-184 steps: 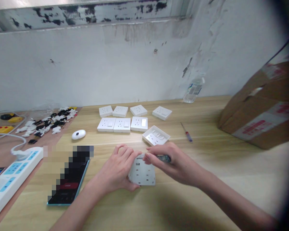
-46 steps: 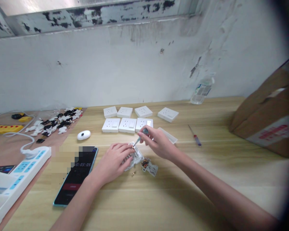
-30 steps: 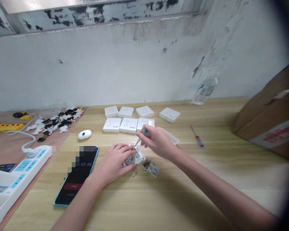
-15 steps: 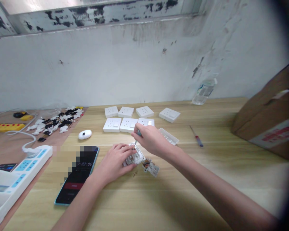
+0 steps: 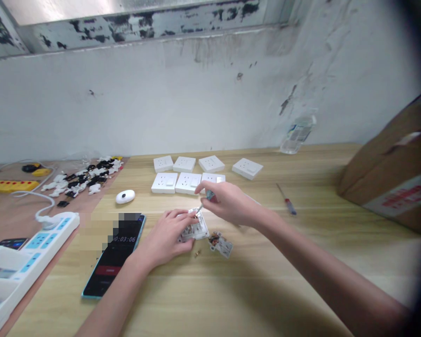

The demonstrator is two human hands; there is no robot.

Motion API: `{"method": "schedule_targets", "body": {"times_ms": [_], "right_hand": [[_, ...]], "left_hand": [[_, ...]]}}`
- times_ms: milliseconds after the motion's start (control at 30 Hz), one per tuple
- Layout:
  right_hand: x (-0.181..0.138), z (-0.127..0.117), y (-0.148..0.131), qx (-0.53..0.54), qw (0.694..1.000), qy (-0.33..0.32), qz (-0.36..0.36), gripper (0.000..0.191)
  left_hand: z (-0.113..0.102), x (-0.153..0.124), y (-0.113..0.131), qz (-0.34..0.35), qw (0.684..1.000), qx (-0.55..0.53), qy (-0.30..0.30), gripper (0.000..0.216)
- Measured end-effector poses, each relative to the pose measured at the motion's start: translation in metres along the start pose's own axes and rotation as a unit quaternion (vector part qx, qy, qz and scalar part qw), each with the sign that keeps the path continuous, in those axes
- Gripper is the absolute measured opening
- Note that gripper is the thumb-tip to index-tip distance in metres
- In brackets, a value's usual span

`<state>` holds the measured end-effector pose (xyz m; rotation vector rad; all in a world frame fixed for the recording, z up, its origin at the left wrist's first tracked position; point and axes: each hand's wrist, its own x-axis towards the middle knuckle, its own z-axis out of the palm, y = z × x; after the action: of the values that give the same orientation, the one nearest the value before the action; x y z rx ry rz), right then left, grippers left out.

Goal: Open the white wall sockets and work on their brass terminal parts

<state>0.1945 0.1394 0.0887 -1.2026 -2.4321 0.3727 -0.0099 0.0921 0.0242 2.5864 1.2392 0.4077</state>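
My left hand (image 5: pixel 170 236) grips an opened white socket housing (image 5: pixel 199 228) against the table, its fingers across the top and the thumb along the near edge. A screwdriver (image 5: pixel 209 195) is pinched in my right hand (image 5: pixel 228 201), slanting down so its tip meets the inside of the housing by my left fingertips. Just right of the housing lies a loose socket insert (image 5: pixel 221 244) with metal parts showing. Small brass-coloured pieces (image 5: pixel 197 253) rest on the wood below it. A white cover is mostly hidden behind my right wrist.
Several assembled white sockets (image 5: pixel 164 183) stand in two rows towards the wall. A second screwdriver (image 5: pixel 286 200) lies to the right, near a cardboard box (image 5: pixel 389 164) and a plastic bottle (image 5: pixel 298 134). On the left are a phone (image 5: pixel 114 262), a white oval device (image 5: pixel 125 196) and a power strip (image 5: pixel 35 262).
My right hand has shifted slightly right, and the screwdriver leans over more. The white cover is now more hidden behind my right wrist. My left hand stays on the housing.
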Motion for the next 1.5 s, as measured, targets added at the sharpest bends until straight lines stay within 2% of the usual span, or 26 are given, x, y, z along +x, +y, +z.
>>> {"method": "schedule_targets", "body": {"times_ms": [133, 267, 367, 433, 500, 533, 600, 633, 767, 833, 867, 933, 1000, 1067, 1167, 1300, 1500], "right_hand": [[-0.039, 0.0, 0.021, 0.003, 0.999, 0.037, 0.011, 0.017], [-0.087, 0.012, 0.036, -0.059, 0.996, 0.043, -0.042, 0.015], [-0.108, 0.011, 0.047, -0.096, 0.992, 0.041, -0.069, 0.016], [-0.113, 0.002, 0.062, -0.114, 0.988, 0.1, -0.02, 0.017], [-0.115, -0.01, 0.085, -0.181, 0.962, 0.175, 0.107, 0.021], [-0.116, -0.014, 0.097, -0.232, 0.938, 0.183, 0.18, 0.024], [-0.119, -0.02, 0.121, -0.301, 0.908, 0.133, 0.258, 0.031], [-0.122, -0.022, 0.131, -0.311, 0.908, 0.102, 0.263, 0.034], [-0.127, -0.028, 0.147, -0.31, 0.897, 0.101, 0.297, 0.034], [-0.122, -0.035, 0.143, -0.253, 0.91, 0.135, 0.299, 0.03], [-0.118, -0.039, 0.138, -0.211, 0.916, 0.172, 0.294, 0.029], [-0.106, -0.044, 0.123, -0.069, 0.939, 0.228, 0.247, 0.029], [-0.091, -0.043, 0.104, 0.075, 0.936, 0.286, 0.193, 0.03], [-0.076, -0.036, 0.082, 0.171, 0.93, 0.282, 0.161, 0.029], [-0.058, -0.019, 0.051, 0.238, 0.926, 0.273, 0.107, 0.027], [-0.042, 0.004, 0.031, 0.243, 0.942, 0.219, 0.071, 0.025], [-0.032, 0.02, 0.025, 0.22, 0.959, 0.168, 0.063, 0.026]], "left_hand": [[-0.003, -0.001, 0.002, -0.002, 1.0, -0.004, -0.006, 0.04], [-0.005, -0.001, 0.002, -0.001, 1.0, -0.005, -0.016, 0.04], [-0.005, -0.002, 0.001, 0.001, 1.0, -0.007, -0.019, 0.04], [-0.004, -0.003, 0.0, 0.002, 1.0, -0.008, -0.017, 0.04], [-0.004, -0.003, 0.0, 0.003, 1.0, -0.008, -0.014, 0.041], [-0.003, -0.003, 0.0, 0.003, 1.0, -0.008, -0.014, 0.041], [-0.003, -0.003, 0.0, 0.005, 1.0, -0.008, -0.016, 0.041], [-0.003, -0.004, 0.0, 0.007, 1.0, -0.009, -0.016, 0.04], [-0.004, -0.004, 0.0, 0.012, 1.0, -0.009, -0.017, 0.039], [-0.004, -0.003, 0.001, 0.008, 1.0, -0.007, -0.017, 0.038], [-0.003, -0.003, 0.001, 0.007, 1.0, -0.007, -0.016, 0.038], [-0.002, -0.003, 0.002, 0.006, 1.0, -0.009, -0.016, 0.037], [-0.001, -0.002, 0.004, 0.008, 1.0, -0.011, -0.019, 0.037], [0.0, -0.002, 0.006, 0.012, 1.0, -0.012, -0.02, 0.036], [0.002, -0.001, 0.009, 0.024, 0.999, -0.013, -0.018, 0.037], [0.003, 0.0, 0.012, 0.034, 0.999, -0.019, -0.014, 0.036], [0.003, 0.001, 0.012, 0.037, 0.999, -0.02, -0.013, 0.036]]}}
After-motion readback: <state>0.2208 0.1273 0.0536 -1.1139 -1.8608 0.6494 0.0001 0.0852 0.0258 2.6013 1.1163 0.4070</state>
